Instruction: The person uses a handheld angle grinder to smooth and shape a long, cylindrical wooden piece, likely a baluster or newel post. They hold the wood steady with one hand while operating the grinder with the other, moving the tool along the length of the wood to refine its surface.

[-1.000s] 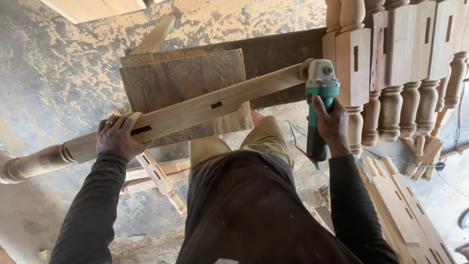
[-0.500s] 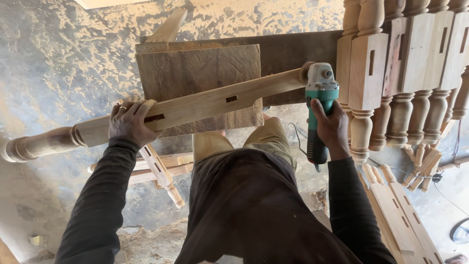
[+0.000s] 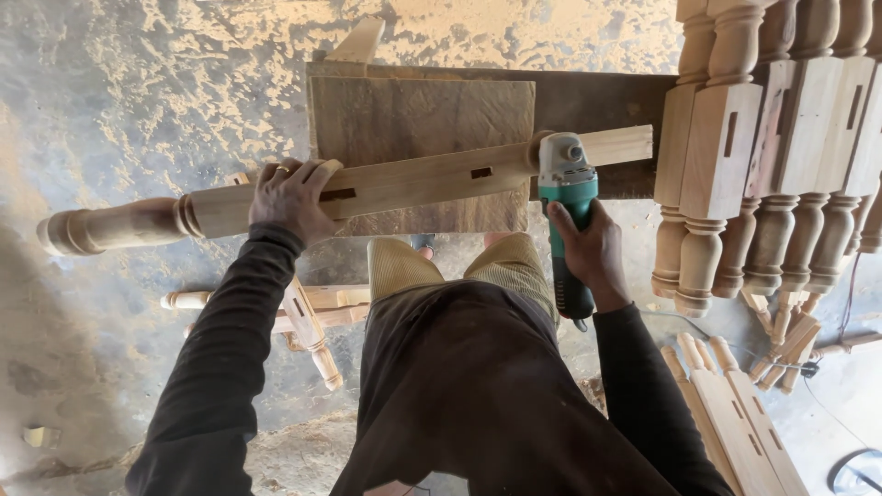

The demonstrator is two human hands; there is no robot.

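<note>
Left hand (image 3: pixel 292 200) fingers grasping turned wooden leg (image 3: pixel 367 191), right hand (image 3: pixel 590 255) fingers clenched round green grinder (image 3: pixel 568 216)

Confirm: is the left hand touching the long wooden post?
Touching. The head view shows the left hand lying on top of the long wooden post, fingers curled over its upper edge, with no gap between them.

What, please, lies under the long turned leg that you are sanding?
Under the leg lies a flat board on a darker plank. The left hand pins the leg; the right hand holds the grinder. Whatever supports the boards is hidden.
</note>
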